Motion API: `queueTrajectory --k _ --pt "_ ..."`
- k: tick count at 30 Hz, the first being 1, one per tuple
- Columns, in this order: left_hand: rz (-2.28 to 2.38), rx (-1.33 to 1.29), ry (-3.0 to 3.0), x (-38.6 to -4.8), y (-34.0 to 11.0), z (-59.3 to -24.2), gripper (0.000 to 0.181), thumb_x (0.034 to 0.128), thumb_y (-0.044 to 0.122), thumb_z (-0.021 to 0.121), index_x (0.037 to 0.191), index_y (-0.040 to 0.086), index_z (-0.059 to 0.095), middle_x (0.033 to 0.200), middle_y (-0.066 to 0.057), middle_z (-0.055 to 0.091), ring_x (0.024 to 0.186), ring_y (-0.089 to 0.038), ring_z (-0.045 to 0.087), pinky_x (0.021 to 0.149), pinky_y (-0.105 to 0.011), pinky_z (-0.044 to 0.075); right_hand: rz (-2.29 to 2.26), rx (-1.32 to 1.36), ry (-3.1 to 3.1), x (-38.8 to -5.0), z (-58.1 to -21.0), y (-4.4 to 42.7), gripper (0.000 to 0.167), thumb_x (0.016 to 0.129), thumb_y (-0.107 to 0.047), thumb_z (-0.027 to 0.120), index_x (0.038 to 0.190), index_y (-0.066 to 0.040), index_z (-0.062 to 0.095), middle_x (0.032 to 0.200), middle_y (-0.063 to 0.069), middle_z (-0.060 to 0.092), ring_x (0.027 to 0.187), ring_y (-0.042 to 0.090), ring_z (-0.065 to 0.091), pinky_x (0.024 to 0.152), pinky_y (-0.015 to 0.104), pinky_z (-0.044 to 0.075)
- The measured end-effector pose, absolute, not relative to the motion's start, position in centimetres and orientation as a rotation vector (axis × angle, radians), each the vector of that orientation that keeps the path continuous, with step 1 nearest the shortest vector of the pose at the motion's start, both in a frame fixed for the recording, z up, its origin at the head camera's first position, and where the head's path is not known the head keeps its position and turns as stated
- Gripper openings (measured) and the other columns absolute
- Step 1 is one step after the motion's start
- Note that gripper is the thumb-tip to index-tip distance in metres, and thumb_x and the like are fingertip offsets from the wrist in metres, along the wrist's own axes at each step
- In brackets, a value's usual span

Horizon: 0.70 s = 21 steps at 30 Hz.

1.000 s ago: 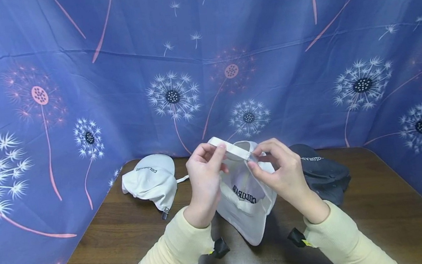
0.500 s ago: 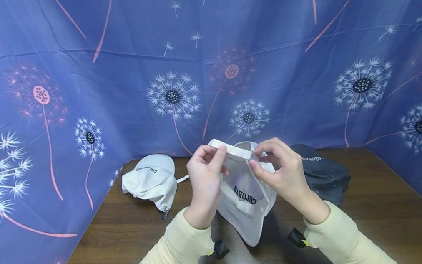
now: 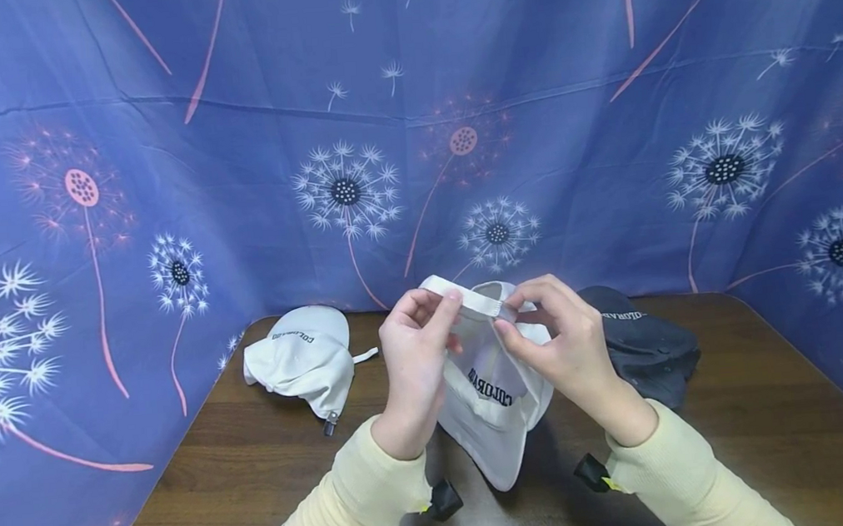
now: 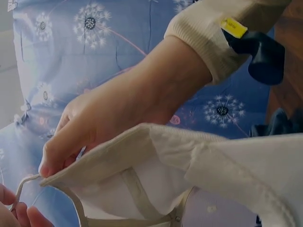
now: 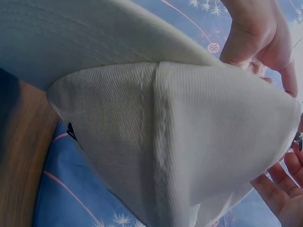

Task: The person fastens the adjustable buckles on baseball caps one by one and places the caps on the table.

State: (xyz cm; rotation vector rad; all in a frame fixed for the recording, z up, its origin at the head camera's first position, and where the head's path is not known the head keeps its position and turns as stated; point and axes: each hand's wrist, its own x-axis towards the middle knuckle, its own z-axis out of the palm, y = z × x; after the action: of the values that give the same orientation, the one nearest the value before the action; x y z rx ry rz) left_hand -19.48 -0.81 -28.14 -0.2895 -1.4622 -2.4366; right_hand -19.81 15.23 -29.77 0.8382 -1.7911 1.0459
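Observation:
A white baseball cap [image 3: 494, 449] with dark COLORADO lettering hangs between my two hands, its brim pointing down toward me. My left hand [image 3: 410, 368] pinches the cap's white back strap [image 3: 479, 301] between thumb and fingers. At the strap's other end, my right hand [image 3: 575, 346] pinches it where it meets the cap's edge. A small metal buckle [image 5: 298, 138] shows near the fingers in the right wrist view. The left wrist view looks into the cap's inside [image 4: 109, 189], with its seam tapes. Fingers partly hide the strap's ends.
Left on the wooden table [image 3: 216, 490] lies another white cap [image 3: 302, 365], its loose strap sticking out and a metal clasp at its front. A dark grey cap [image 3: 640, 352] lies to the right, partly behind my right hand. A blue dandelion-print cloth [image 3: 404, 64] hangs around the table.
My left hand has shifted slightly right, nearer my right hand, with the strap. The right hand and the hanging cap have barely moved.

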Motion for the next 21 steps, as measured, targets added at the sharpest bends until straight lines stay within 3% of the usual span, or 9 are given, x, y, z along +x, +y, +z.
queueTrajectory --k 10,17,21 --pt "-2.433 -0.327 -1.542 -19.23 -0.34 -28.4 0.013 0.0806 0.003 0.07 0.084 -0.007 0.064 0.058 0.002 0.057 0.05 -0.007 0.049 0.041 -0.02 0.04 1.03 0.87 -1.777 -19.8 -29.8 15.03 0.022 0.071 -0.001 0.072 0.091 0.002 0.063 0.089 0.01 0.062 0.084 0.015 0.061 0.07 0.02 0.054" --pt "-2.427 -0.343 -1.537 -19.34 -0.44 -28.31 0.011 0.0797 0.002 0.07 0.081 -0.007 0.063 0.056 0.002 0.055 0.046 -0.007 0.045 0.04 -0.02 0.038 0.994 0.907 -1.771 -19.73 -29.53 15.06 0.02 0.075 -0.01 0.07 0.091 0.001 0.064 0.087 0.009 0.062 0.083 0.011 0.059 0.064 0.023 0.055" --pt "-2.419 -0.349 -1.543 -19.36 -0.5 -28.3 0.012 0.0797 0.003 0.07 0.079 -0.007 0.063 0.055 0.001 0.053 0.045 -0.008 0.044 0.04 -0.02 0.038 0.923 0.906 -1.804 -19.65 -29.18 15.15 0.018 0.077 -0.014 0.067 0.09 -0.002 0.064 0.086 0.004 0.062 0.072 0.009 0.057 0.056 0.019 0.052"
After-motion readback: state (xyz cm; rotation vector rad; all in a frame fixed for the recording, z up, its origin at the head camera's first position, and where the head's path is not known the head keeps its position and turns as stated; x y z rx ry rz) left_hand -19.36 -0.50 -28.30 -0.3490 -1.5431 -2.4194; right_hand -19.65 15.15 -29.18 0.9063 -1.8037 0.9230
